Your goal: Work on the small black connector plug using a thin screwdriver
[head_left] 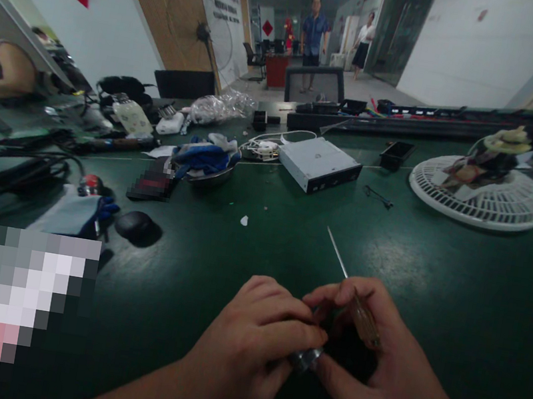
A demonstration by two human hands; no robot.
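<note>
Near the front of the green table, my left hand (262,337) is closed round a small shiny metal part (306,359), mostly covered by the fingers. My right hand (375,345) meets it from the right, its thumb against the same metal part. A screwdriver (365,323) with a translucent amber handle lies in my right hand, between fingers and palm. Its thin shaft points forward and to the left, over the table. What the right fingertips touch behind the left hand is hidden.
A silver disc drive (320,162) lies ahead on the table (219,239). To its right are a black cable (378,197) and a white fan grille (480,193). A black mouse (135,226) and a bowl with blue cloth (209,160) stand left. People are beyond.
</note>
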